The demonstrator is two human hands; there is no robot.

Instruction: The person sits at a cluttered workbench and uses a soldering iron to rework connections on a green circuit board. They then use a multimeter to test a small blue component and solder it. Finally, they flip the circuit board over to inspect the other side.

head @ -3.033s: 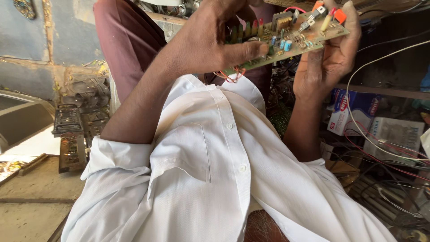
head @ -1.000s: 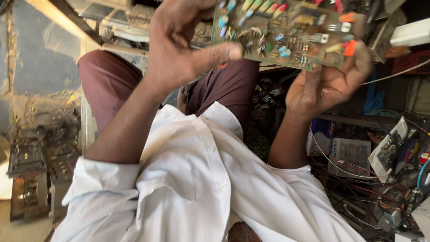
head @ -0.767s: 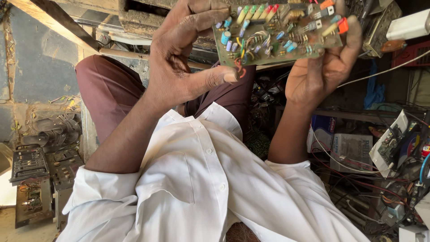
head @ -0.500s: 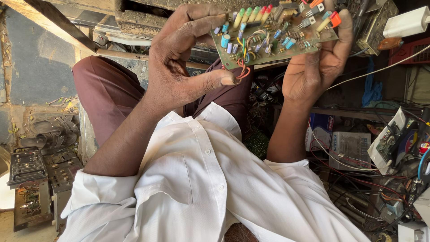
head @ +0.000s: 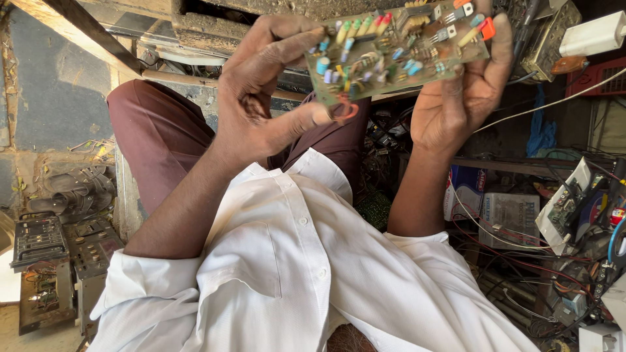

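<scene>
I hold a green-brown circuit board (head: 398, 49) up in front of me with both hands. It is packed with small coloured parts: blue and green capacitors, resistors, an orange piece at its right end. My left hand (head: 261, 98) touches the board's left edge with its fingertips, the thumb pressed under the lower left corner by a red wire loop. My right hand (head: 463, 98) grips the right end, fingers wrapped behind it. Below are my white shirt (head: 306, 274) and maroon trousers (head: 156, 137).
Old metal chassis units (head: 39, 261) and sandals (head: 72, 189) lie on the floor at left. At right, cardboard boxes (head: 515, 215), loose wires, another circuit board (head: 567, 202) and a white adapter (head: 593, 32) crowd a shelf.
The board has stayed in both hands while being turned and shifted slightly. My view has drifted, and my left thumb now sits under the board's lower left corner.
</scene>
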